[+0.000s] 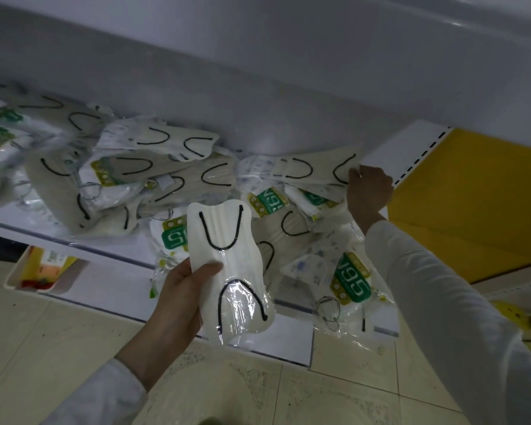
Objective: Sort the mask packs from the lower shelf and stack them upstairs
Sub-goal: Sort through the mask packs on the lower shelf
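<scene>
Low white shelf (288, 338) just above pale floor tiles (59, 332), heaped from front edge to back with mask packs (166, 167). Left hand (178, 299) gripping one cream pack (230, 271) out past the front edge; right hand (370, 191) pinching a second pack (313, 170) near the back right corner. Probably light, floppy and slick in film: best pinched flat across the middle, not by the loops.

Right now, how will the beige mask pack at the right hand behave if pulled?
Probably floppy: the beige mask pack is thin and flat. Likely slippery: its wrapper looks glossy. The right hand pinches only its edge, so it may sag.
</scene>
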The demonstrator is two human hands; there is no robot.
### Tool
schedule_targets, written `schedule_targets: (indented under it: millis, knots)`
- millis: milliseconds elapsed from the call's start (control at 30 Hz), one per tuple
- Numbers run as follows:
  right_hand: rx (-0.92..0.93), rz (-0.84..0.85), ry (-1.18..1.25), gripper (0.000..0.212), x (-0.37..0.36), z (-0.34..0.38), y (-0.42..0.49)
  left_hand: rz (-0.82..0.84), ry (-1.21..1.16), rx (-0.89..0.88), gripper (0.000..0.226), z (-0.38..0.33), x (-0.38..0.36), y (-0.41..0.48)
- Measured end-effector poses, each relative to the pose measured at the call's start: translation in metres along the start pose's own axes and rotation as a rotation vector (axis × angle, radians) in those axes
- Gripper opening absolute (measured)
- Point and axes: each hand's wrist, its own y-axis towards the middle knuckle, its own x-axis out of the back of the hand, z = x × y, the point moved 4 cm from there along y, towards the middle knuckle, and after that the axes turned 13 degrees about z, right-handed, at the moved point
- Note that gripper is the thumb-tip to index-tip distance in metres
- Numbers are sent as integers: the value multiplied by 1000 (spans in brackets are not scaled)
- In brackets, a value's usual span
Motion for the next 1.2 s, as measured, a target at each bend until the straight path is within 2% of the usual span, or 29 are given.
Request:
schedule_targets:
  millis: [267,400,533,667,833,933,1000,1133,1200]
  knots:
    - [-11,-14,102,23,5,-5,9,9,-7,-14,22,-3,2,0]
    - [30,8,171,29,3,-13,12,15,-14,-15,23,-2,1,0]
    - [127,52,60,27,-1,-18,10,21,-14,-11,21,0,-1,1]
    - [82,33,-65,29,2,-18,11,10,-12,-9,20,1,-3,3]
    - [154,57,321,26,6,-15,13,13,2,-9,20,1,-3,5]
    - [125,179,761,6,9,-10,9,15,6,-12,21,1,-4,7]
    - [106,259,987,17,13,-8,5,21,2,-12,20,0,-7,7]
    - [74,299,1060,19,23,-21,11,32,-4,-3,19,-1,-15,7]
    - [71,321,1051,10,26,-28,11,29,-40,-7,19,-1,-19,8]
